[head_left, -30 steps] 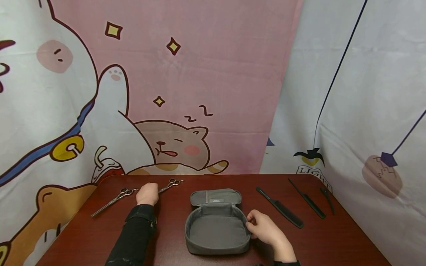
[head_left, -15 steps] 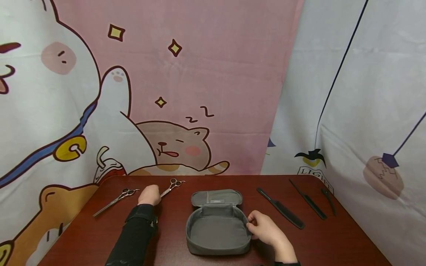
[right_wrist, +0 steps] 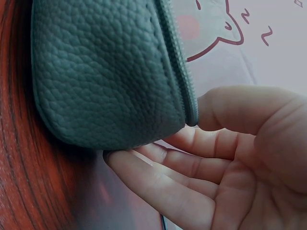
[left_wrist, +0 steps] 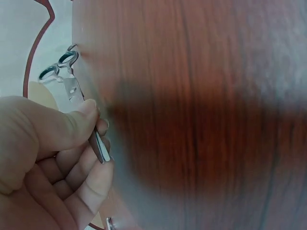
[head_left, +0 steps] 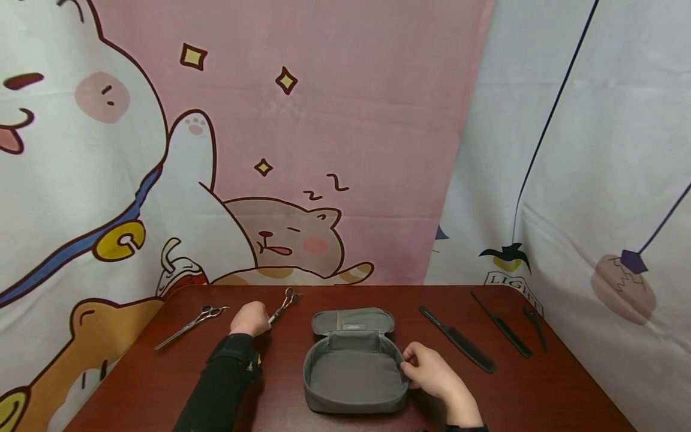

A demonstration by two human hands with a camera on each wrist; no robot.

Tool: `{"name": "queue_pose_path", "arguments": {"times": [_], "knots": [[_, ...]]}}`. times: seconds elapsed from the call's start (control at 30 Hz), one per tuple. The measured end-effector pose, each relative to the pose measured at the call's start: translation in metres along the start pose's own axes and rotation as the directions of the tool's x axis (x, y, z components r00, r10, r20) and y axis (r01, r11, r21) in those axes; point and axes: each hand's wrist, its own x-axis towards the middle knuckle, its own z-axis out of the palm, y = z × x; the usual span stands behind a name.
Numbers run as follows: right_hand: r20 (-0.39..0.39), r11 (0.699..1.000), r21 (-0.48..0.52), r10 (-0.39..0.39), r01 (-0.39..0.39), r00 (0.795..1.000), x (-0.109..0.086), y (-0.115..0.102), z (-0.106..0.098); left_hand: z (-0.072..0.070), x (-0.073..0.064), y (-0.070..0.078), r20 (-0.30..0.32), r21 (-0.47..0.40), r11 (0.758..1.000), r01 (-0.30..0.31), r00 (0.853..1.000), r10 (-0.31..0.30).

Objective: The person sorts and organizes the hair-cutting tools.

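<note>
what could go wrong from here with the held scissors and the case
The left hand pinches the scissors by the blades, so a slip might nick it or drop them. The right hand touches just one side of the gray case, so a tug might shift it.

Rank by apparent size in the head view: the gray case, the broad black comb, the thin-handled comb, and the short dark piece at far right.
1. Gray case
2. Broad black comb
3. Thin-handled comb
4. Short dark piece

Real sizes may differ.

Case (head_left: 356, 403) on table (head_left: 286, 390), scissors (head_left: 278, 312) left of it, combs (head_left: 469, 350) right.
</note>
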Motion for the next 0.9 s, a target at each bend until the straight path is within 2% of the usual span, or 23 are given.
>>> {"name": "queue_pose_path", "arguments": {"times": [0.17,0.33,0.43,0.53,0.63,0.73,0.83,0.9], "knots": [[-0.001,1.000,-0.003,-0.015,0.015,1.000,0.001,0.002,0.001,0.002,-0.002,0.002,-0.013,-0.021,1.000,0.003,1.000,-0.004],[-0.005,1.000,-0.010,-0.003,0.003,1.000,0.000,0.001,0.000,0.005,-0.001,0.004,-0.036,-0.092,0.996,-0.004,0.999,0.000],[-0.010,0.999,-0.006,0.035,-0.035,0.999,0.000,0.001,0.000,0.007,0.000,0.005,-0.066,-0.165,0.986,-0.027,0.998,0.017],[-0.053,0.998,-0.019,0.065,-0.066,0.996,0.001,-0.001,0.001,0.008,0.000,0.009,-0.112,-0.225,0.972,-0.073,0.993,0.049],[-0.155,0.996,-0.062,0.049,-0.059,0.987,0.003,-0.004,0.001,0.007,-0.001,0.016,-0.150,-0.296,0.948,-0.115,0.986,0.073],[-0.261,0.996,-0.086,-0.001,-0.023,0.965,0.004,-0.008,0.001,0.003,-0.006,0.028,-0.163,-0.400,0.907,-0.130,0.984,0.069],[-0.334,0.999,-0.031,-0.039,0.030,0.942,0.007,-0.013,0.002,-0.002,-0.015,0.043,-0.166,-0.497,0.856,-0.143,0.984,0.068],[-0.365,0.997,0.022,-0.058,0.070,0.929,0.008,-0.017,0.002,-0.005,-0.021,0.052,-0.173,-0.534,0.831,-0.155,0.982,0.072]]}}
